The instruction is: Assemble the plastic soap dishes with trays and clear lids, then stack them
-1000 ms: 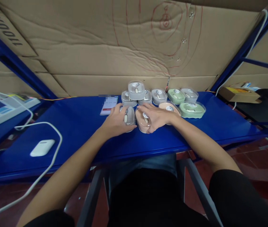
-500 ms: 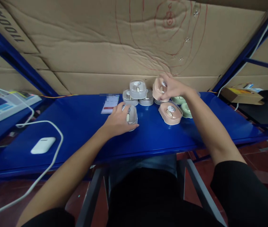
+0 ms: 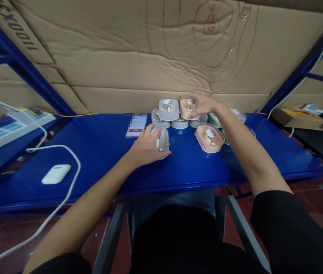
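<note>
Two hands work apart: the right hand (image 3: 204,105) clasps a peach box (image 3: 186,108), newly carried up from the table (image 3: 101,148) to just right of the top grey box (image 3: 169,110), above the lower grey boxes (image 3: 180,123), while the left hand (image 3: 147,146) grips a near grey box (image 3: 164,140) in front of that landmark. Stacking thus approaches a second upper-tier box; whether the peach box bears weight below cannot be told.

The left grip (image 3: 147,147) hides the left side of a grey, rounded, clear-lidded plastic box (image 3: 165,140); the right grip (image 3: 203,105) hides the right side of a peach, rounded, clear-lidded plastic box (image 3: 185,109). Beyond the left grip, a flat, light-screened phone (image 3: 139,124) has a blurred corner.
</note>
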`<state>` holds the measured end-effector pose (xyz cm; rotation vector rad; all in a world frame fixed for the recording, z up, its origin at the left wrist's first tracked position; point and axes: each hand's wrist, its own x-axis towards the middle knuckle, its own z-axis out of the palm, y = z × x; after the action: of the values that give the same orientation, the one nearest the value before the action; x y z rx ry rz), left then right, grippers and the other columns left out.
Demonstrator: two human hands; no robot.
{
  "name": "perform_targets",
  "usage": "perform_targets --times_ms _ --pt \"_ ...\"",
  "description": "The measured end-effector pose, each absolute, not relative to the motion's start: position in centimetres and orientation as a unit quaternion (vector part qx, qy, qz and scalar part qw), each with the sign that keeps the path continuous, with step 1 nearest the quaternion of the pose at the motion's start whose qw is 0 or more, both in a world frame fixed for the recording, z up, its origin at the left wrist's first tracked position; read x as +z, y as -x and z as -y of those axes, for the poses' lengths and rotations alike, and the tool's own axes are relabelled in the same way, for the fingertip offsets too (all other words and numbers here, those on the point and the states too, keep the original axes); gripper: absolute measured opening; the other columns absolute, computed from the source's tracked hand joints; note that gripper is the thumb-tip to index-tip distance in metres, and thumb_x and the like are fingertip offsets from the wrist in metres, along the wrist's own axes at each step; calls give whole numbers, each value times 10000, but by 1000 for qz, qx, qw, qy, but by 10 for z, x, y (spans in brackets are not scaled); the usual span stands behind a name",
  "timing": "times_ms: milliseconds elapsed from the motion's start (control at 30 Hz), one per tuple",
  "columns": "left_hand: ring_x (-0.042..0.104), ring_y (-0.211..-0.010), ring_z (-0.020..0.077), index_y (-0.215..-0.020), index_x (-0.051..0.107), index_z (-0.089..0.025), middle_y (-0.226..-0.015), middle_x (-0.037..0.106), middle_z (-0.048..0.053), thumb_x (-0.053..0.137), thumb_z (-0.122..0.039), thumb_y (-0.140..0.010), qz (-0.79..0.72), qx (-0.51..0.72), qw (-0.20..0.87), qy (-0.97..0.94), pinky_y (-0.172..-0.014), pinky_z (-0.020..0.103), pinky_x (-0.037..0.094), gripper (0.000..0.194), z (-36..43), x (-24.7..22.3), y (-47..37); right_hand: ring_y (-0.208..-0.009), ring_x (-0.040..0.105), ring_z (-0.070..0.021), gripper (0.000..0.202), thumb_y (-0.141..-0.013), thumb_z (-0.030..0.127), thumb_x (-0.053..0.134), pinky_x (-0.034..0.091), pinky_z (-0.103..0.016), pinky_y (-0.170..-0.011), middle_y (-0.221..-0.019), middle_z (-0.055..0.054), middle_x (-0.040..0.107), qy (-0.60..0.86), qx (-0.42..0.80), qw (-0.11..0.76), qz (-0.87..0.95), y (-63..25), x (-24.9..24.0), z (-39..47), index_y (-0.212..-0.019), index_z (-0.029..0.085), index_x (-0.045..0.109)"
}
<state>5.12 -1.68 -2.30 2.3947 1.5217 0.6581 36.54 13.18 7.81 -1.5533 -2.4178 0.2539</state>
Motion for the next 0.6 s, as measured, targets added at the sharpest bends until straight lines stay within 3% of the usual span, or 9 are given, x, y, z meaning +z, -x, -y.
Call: perform_targets --times_ms 67,133,200,267,333,433,500,600 --pt "542 -1537 591 -1653 477 -220 -1806 359 281 926 -644 -782 -536 232 127 -802 -1253 776 486 1067 19 -24 -53 -1568 579 -451 1218 -659 450 1068 460 -576 -1314 -1705 -242 594 535 72 147 829 -373 81 -119 -1693 115 518" --pt "591 -1481 604 -1642 484 -217 -1802 361 301 923 -659 -790 -562 229 128 -785 -1183 788 541 1055 23 -23 -58 -1553 593 -461 1073 -782 493 1003 477 -582 -1292 -1675 -256 617 550 43 166 817 -379 83 -96 -1668 108 537" --pt "623 -1430 624 -1622 497 -202 -1784 380 322 919 -662 -802 -585 217 118 -772 -1118 791 579 1031 29 -21 -65 -1449 670 -480 835 -960 597 839 531 -596 -1208 -1554 -291 697 588 7 154 794 -382 81 -65 -1578 85 610" --pt "644 -1410 622 -1626 490 -199 -1763 410 321 923 -668 -809 -599 206 109 -766 -1107 777 592 1037 36 -18 -71 -1294 743 -507 773 -1054 716 661 580 -602 -1088 -1392 -334 758 634 -14 91 768 -380 74 -30 -1451 53 681" --pt "630 -1458 594 -1645 469 -209 -1747 446 294 908 -687 -831 -603 207 110 -763 -1160 747 575 1041 41 -16 -76 -1255 752 -516 868 -1019 817 635 595 -586 -1036 -1380 -333 757 661 -11 23 750 -375 63 0 -1457 69 676" --pt "566 -1570 506 -1642 466 -172 -1701 531 267 777 -676 -961 -594 250 118 -755 -1287 664 501 902 35 -9 -73 -1282 738 -523 1012 -951 872 679 596 -577 -1017 -1436 -330 723 688 -11 -6 725 -366 41 28 -1573 78 593" --pt "583 -1566 448 -1599 510 -150 -1634 616 250 673 -587 -1049 -583 288 103 -752 -1315 607 480 721 20 0 -67 -1289 732 -535 1106 -910 826 758 591 -574 -1004 -1469 -361 690 712 -15 1 702 -362 28 35 -1653 47 502" --pt "671 -1448 431 -1463 626 -174 -1499 719 208 746 -468 -1002 -590 290 51 -752 -1261 580 526 559 -16 17 -61 -1268 737 -529 1083 -916 690 797 584 -560 -975 -1482 -372 671 732 -13 21 681 -359 14 39 -1707 48 433"
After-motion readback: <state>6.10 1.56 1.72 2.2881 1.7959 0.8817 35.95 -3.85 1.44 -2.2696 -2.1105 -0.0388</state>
